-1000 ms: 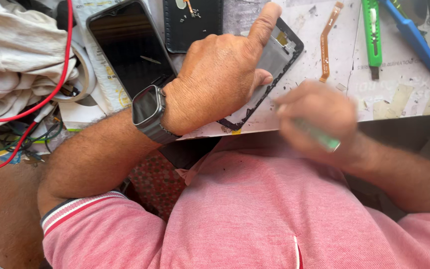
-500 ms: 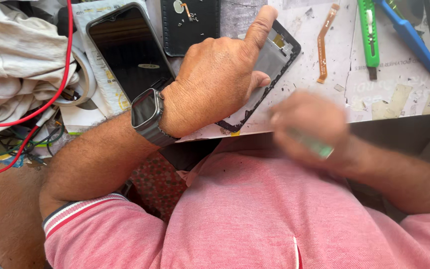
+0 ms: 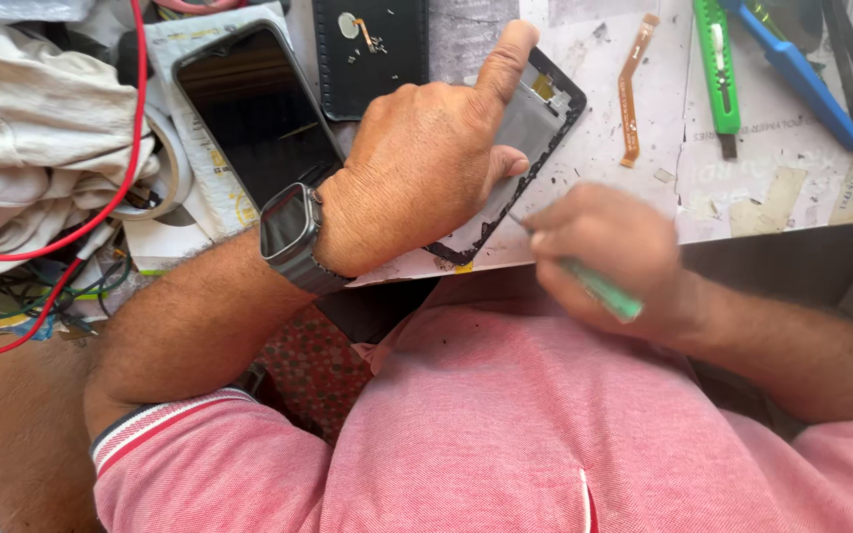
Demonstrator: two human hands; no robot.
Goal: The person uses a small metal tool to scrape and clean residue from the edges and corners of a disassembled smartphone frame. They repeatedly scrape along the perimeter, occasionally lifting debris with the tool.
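Head view: the left hand [image 3: 417, 168] presses flat on the phone frame [image 3: 535, 123], fingers spread, index raised, pinning it at the bench [image 3: 792, 197] edge. The right hand [image 3: 609, 252], blurred, is clenched around a green tool [image 3: 599, 288] just below the frame's lower edge. Looks like scraping along that edge; what follows likely calls for steady pressure and a shallow tool angle.

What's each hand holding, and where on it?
Left hand presses down on the phone frame, palm over its lower part, thumb raised. Right hand grips a green-handled tool around the shaft; its tip is blurred at the frame's edge.
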